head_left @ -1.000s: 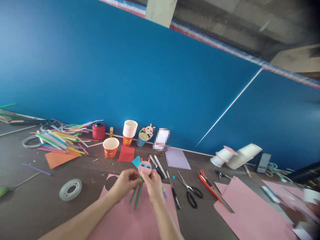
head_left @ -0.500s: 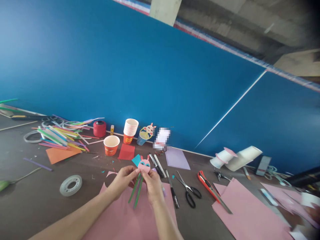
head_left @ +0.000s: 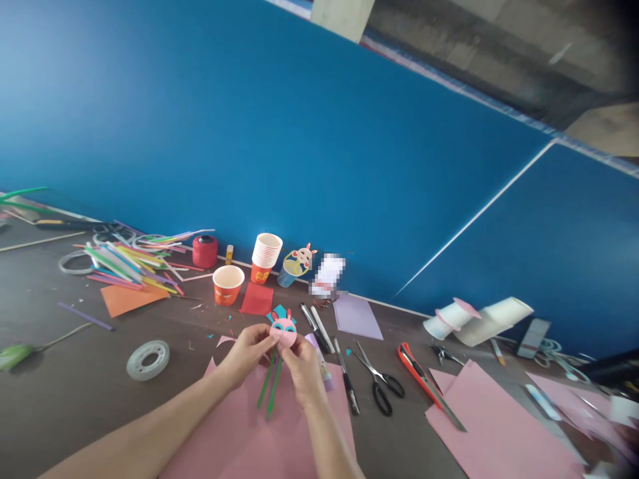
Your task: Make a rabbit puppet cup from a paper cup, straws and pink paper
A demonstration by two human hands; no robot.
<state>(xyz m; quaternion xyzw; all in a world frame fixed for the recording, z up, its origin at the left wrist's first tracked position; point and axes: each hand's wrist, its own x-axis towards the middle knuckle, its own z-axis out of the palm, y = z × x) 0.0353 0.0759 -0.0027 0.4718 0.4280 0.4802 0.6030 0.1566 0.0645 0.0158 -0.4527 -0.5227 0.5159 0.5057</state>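
Between my two hands is a small pink paper animal face (head_left: 283,338) with red ears and blue eye patches. My left hand (head_left: 252,349) pinches its left edge, and my right hand (head_left: 301,364) grips its lower right side. Two green strips (head_left: 272,389) hang down below the face; how they join it is hidden by my fingers. Beneath my hands lies a large sheet of pink paper (head_left: 224,439). A purple tube (head_left: 322,362) lies just beyond my right hand, partly covered by it.
Right of my hands are a black marker (head_left: 347,379), scissors (head_left: 379,382) and a red utility knife (head_left: 424,379) with its blade out. A tape roll (head_left: 134,364) lies left. Paper cups (head_left: 228,287), colourful strips (head_left: 122,263) and a decorated cup (head_left: 288,274) stand along the blue wall.
The view has shifted slightly. My hands still hold the pink face, which is now tilted a little differently, and more of the purple tube shows beside my right hand.
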